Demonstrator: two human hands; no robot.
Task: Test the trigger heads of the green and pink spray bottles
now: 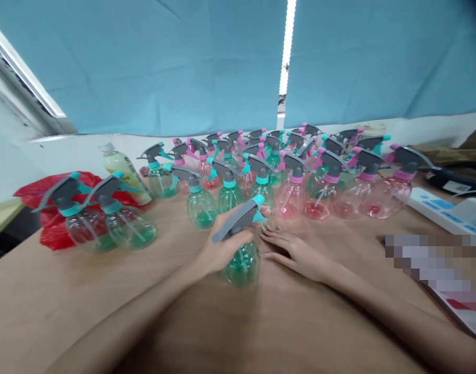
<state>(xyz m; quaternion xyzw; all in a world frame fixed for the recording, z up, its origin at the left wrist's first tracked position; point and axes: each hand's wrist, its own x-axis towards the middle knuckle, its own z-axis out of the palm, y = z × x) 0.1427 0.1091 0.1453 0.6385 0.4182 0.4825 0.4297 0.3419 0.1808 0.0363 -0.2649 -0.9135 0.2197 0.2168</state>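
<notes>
Your left hand [224, 250] is curled firmly around the neck of a green spray bottle [243, 267], just below its grey trigger head [234, 222]. The bottle is in the near middle of the scene, its turquoise nozzle [257, 200] pointing to the far right. Motion blur softens its base, so you can't be sure whether it rests on the counter [175, 337] or sits slightly above it.

Your right hand [294, 254] is just to the right of that bottle, palm down and flat on the counter, with its fingers loosely extended to the left and nothing in its grasp.

Beyond your hands, a large group of spray bottles [230, 197] runs across the far side, the front row green on the left and pink on the right. To your left, two more green bottles [131, 228] stand side by side, next to a red plastic bag [53, 231]. A white-capped bottle [124, 169] leans behind them. On your right, a white power strip [433, 208] lies beyond a pixelated flat object [456, 306] at the near right edge. A blue curtain [144, 67] hangs along the far side.
</notes>
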